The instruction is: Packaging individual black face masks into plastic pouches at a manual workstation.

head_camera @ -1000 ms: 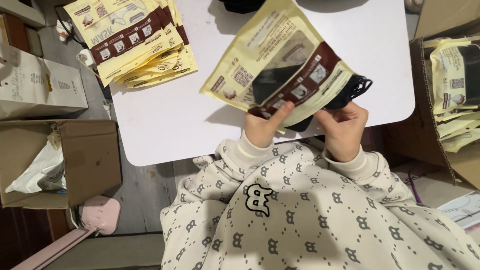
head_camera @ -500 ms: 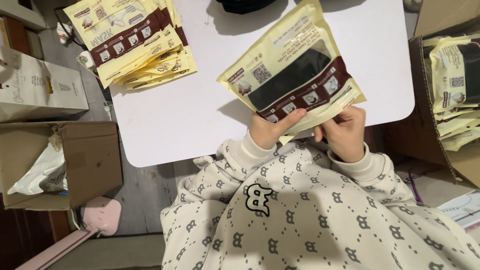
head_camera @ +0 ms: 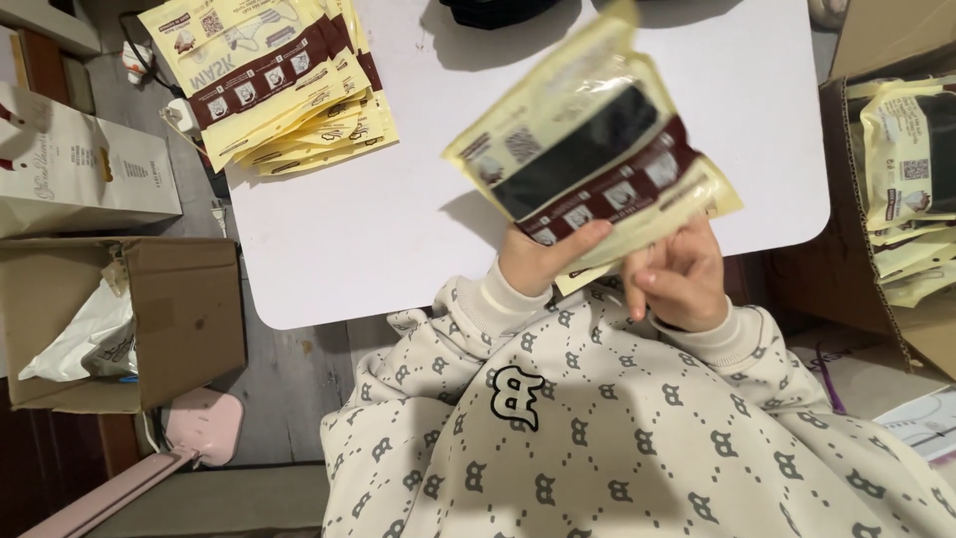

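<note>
White bench [head_camera: 378,239], pouch stack [head_camera: 279,80] upper left. Left hand [head_camera: 543,261] thumb pinching cream pouch [head_camera: 588,164] lower edge; right hand [head_camera: 677,279] fingers [head_camera: 647,269] curled beneath. Advise firm two-handed grip, pouch level.

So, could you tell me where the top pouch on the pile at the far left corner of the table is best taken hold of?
Probably by its near long edge, coming from the person's side. The top pouch lies flat on the fanned pile, tilted, and its lower edge overhangs the pouches beneath, so fingers could slip under there. The left hand, now gripping the held pouch with the right hand, is nearer.
</note>
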